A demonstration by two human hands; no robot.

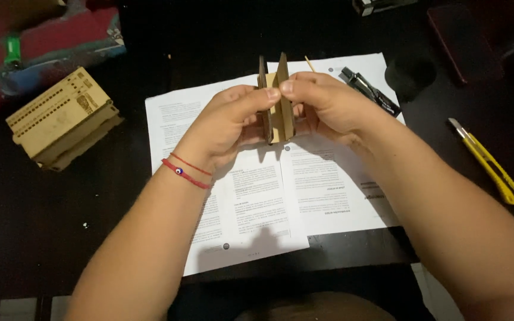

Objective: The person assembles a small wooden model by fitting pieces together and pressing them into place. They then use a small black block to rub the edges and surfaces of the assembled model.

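Both my hands hold a small wooden piece (281,113) made of thin laser-cut panels, upright above the printed paper sheets (257,202). My left hand (230,119) pinches its left panel with thumb and fingers; a red string bracelet circles that wrist. My right hand (322,101) presses the right panel from the other side, the thumb tips almost meeting at the top. A thin wooden stick (309,63) pokes out just behind my right hand.
A stack of laser-cut wooden panels (60,116) lies at the left. A black glue tube (369,90), a dark round cap (410,76) and a yellow utility knife (488,161) lie at the right. A dark red case (462,38) sits at the back right.
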